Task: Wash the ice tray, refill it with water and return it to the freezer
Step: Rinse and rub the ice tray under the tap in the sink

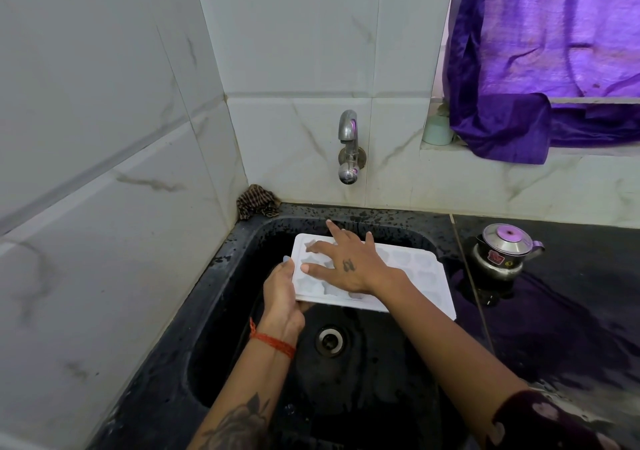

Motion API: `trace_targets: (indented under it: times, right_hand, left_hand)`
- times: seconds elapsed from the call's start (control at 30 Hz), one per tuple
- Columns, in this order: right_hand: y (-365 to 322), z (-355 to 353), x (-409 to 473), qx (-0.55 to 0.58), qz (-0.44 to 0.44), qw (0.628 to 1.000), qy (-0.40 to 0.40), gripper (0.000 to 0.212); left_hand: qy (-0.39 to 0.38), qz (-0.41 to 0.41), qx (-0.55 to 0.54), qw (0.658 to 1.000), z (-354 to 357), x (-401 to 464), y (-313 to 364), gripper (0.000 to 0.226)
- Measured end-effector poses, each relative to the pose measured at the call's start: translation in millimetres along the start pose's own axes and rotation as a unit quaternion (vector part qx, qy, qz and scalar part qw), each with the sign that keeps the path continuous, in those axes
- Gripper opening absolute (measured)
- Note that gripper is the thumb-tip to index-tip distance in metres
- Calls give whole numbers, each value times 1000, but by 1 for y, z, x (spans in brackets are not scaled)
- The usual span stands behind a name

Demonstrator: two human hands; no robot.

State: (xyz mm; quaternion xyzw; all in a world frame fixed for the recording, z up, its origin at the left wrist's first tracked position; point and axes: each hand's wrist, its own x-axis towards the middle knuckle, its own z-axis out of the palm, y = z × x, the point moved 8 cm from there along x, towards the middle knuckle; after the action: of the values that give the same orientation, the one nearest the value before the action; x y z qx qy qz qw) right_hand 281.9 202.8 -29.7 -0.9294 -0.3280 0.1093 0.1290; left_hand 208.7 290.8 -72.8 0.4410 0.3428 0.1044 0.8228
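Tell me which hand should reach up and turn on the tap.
Right. The right hand lies flat and open on the ice tray, directly below the tap, free to lift. The left hand grips the tray's left edge, holding it over the sink.

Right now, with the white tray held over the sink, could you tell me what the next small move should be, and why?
Probably reach the right hand up to turn on the chrome wall tap. No water is running, the white plastic ice tray with star-shaped moulds sits above the black sink, and the left hand grips its edge.
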Motion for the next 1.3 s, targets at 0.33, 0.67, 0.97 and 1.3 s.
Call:
trace_targets:
  times: [0.33,0.67,0.97,1.3]
  right_hand:
    - [6,0,0,-26,13,1000,-6,56]
    - [7,0,-3,3,14,1000,-17,54]
    - [10,-7,-14,68,-20,997,43,53]
    - [70,-28,-49,95,60,977,179,48]
  left_hand:
    - [-6,-1,8,1000,2,-1,-2,23]
    - [-2,-6,7,1000,2,-1,-4,22]
    - [13,-9,3,1000,-2,1,-6,22]
    - [42,-1,-24,999,-14,9,9,19]
